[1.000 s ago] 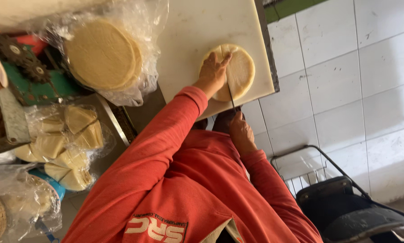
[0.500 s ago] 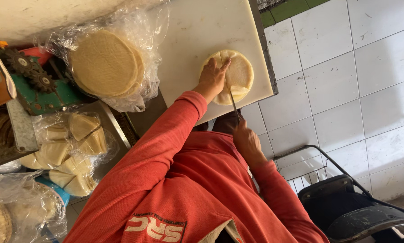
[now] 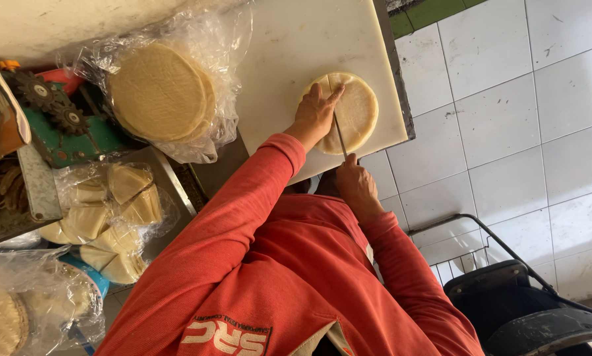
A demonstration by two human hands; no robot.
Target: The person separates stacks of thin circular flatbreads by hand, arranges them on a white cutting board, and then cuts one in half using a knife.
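Hands [image 3: 315, 115] x2, 1 knife [image 3: 340, 135], 1 tortilla stack [image 3: 356, 109]

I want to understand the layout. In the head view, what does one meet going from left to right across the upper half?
Green machine with gears → round flat discs in a clear bag → left hand → knife → white tiled surface.

Left hand [image 3: 314, 117] flat on round tortilla stack [image 3: 352, 111], right hand [image 3: 355, 186] with knife [image 3: 340, 135] across it, on white cutting board [image 3: 296, 46].
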